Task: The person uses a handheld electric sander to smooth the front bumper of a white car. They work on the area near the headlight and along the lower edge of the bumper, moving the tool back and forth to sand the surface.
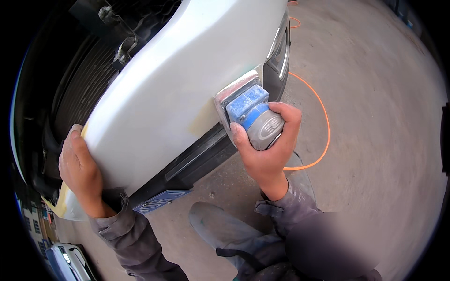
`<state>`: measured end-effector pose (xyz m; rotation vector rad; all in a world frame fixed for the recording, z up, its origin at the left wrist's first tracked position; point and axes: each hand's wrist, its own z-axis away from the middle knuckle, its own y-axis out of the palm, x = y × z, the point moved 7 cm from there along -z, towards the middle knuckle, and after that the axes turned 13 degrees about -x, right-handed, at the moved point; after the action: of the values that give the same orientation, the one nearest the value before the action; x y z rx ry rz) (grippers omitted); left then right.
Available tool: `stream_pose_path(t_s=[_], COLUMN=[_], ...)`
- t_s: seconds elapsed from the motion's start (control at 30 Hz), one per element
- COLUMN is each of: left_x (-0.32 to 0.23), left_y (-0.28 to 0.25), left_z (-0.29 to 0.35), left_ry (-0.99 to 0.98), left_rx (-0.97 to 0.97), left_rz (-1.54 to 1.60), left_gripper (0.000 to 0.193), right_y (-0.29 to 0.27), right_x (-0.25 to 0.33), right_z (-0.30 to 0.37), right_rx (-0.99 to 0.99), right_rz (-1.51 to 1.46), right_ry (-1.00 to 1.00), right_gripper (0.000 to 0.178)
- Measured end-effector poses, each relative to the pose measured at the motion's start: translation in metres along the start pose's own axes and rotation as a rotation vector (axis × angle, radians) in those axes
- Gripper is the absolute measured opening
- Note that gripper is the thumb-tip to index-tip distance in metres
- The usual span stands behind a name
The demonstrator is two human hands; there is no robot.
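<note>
A white car bumper (159, 93) runs diagonally across the view, with a yellowish sanded patch (201, 119) near its lower edge. My right hand (269, 164) wraps round the grey rounded head of a blue-and-grey power sander (247, 104), thumb and fingers on either side. The sander's flat, dusty pad lies against the bumper face near the right corner; its underside is hidden. On the left, my left hand (80, 171) grips the bumper's upper edge, fingers curled over it and the thumb on the outer side. The fingertips are out of sight behind that edge.
An orange hose (328, 126) loops over the concrete floor at the right. Dark trim and a blue number plate (161, 200) sit below the bumper, and a dark open front bay (79, 89) lies behind it. My knee (211, 222) is close below. Another car (65, 260) stands at lower left.
</note>
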<state>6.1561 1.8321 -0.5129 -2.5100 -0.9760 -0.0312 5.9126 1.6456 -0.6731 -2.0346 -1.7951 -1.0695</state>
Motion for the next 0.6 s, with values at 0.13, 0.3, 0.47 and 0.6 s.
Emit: stream_pose_path(t_s=[0.13,0.3,0.47,0.6], left_x=[-0.006,0.001,0.0,-0.002], left_y=[0.002,0.002,0.001,0.0], left_z=[-0.002,0.001,0.001,0.0], left_ry=[-0.009,0.081,0.041,0.015], left_rx=[-0.011,-0.034,-0.021,-0.019], left_rz=[0.02,-0.022,0.009,0.022], left_gripper=[0.043,0.043,0.043,0.042], right_y=[0.007,0.015,0.003,-0.001], right_x=[0.031,0.051,0.016,-0.011], right_z=[0.03,0.059,0.027,0.002], right_rx=[0.074,0.132,0.048,0.027], right_rz=[0.013,-0.007,-0.015,-0.009], right_ry=[-0.094,-0.121,-0.053,0.107], right_gripper=[0.064,0.067,0.062,0.059])
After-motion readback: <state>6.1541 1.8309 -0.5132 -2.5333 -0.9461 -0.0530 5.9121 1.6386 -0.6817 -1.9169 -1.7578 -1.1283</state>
